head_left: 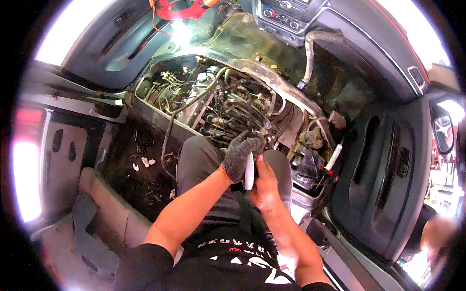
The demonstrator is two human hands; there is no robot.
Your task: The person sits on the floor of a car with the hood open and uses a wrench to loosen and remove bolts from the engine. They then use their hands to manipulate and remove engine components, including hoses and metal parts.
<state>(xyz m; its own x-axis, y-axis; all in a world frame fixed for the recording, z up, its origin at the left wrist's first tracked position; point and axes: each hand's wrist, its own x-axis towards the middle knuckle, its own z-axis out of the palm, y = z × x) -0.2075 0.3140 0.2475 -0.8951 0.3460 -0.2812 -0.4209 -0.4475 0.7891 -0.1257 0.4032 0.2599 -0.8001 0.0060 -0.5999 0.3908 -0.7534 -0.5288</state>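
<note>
Two forearms, the left one (191, 206) and the right one (291, 230), came up from the lower edge, slanting inward so that the hands met in front of the body, over the gap between the knees. The left hand (244, 149) wore one dark grey knit glove (235, 162) with an orange cuff, its wrist angled toward the right and its fingers curled; the right hand (265, 182) was bare, its thumb pointing up and away from the body. One slim white piece (249, 173) with a rounded lower end stood out lengthwise between the two hands. Both hands were partly closed, but the fingertips were hidden, and I cannot tell which hand gripped the piece or what else they held. Beyond them lay one exposed engine (221, 119), crossed by one long bent hose (170, 131). One white tube (335, 157) with a red end leaned at the right, near one dark door panel (381, 194); another door panel (104, 46) stood at upper left. Three control knobs (293, 24) showed on the dashboard (279, 29), and one other person (432, 237) was at the right edge.
</note>
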